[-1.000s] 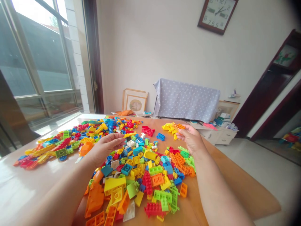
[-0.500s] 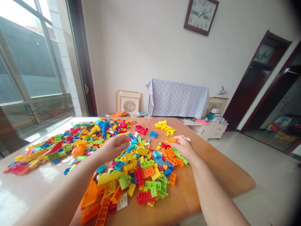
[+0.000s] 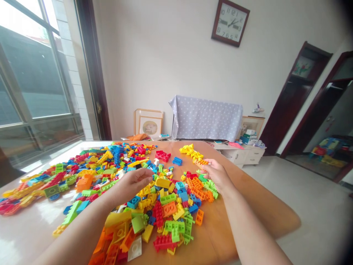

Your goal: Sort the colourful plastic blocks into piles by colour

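My right hand is closed, its thumb and fingers pinching an orange building brick with studs on top. The brick is held beside a yellow cluster of bricks on the table. Orange and green bricks lie just below that hand. Over the near pile, my left hand hovers with curved fingers and the thumb apart; nothing shows between them. Under and around it are mixed bricks, among them a yellow rounded brick and a red brick.
A large mixed heap of bricks covers the table's left side. Beyond my hands lie a red brick and a blue brick. The brown table has a rounded right corner. A cloth-covered object stands behind.
The orange brick in my right hand is now raised and tilted, beside the yellow cluster. My left hand has drawn back slightly toward me. The whole view has shifted a little.
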Motion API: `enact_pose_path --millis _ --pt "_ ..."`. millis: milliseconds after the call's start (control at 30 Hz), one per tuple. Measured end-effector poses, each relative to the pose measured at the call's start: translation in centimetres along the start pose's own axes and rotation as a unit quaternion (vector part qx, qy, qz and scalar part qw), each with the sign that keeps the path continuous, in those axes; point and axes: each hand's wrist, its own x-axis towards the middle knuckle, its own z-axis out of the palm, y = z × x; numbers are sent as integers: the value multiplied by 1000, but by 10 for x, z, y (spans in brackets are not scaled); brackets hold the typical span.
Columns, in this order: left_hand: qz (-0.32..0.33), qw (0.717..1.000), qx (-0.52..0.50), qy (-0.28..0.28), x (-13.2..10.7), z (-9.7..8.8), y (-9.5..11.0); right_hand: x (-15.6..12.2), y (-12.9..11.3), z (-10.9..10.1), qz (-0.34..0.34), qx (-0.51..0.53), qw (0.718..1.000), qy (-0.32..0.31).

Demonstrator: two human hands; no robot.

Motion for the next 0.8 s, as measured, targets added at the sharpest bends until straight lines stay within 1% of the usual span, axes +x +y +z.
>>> enact_pose_path --millis 133,267,367,467,567,700,767,800 --pt "4 1000 -14 5 -2 -5 -7 -3 -7 30 -10 -11 996 -86" --pt "-25 999 -26 22 -2 -8 -16 -9 -6 59 -35 -54 981 -183" --pt "-31 997 -60 26 -2 -5 -19 -20 -3 77 -56 -46 968 -241" --pt "-28 994 -105 7 -5 1 -14 -37 -2 91 -87 -34 952 -292" --pt "-26 987 -153 -38 -8 7 -6 -53 -2 103 -115 -66 942 -310" --pt "-33 976 -188 -101 -7 12 1 -61 0 116 -137 -85 936 -312" --pt "-27 969 -212 -120 -5 13 2 -63 2 123 -138 -75 934 -322" --pt "-23 967 -221 -122 -5 14 2 -64 3 125 -139 -69 932 -328"
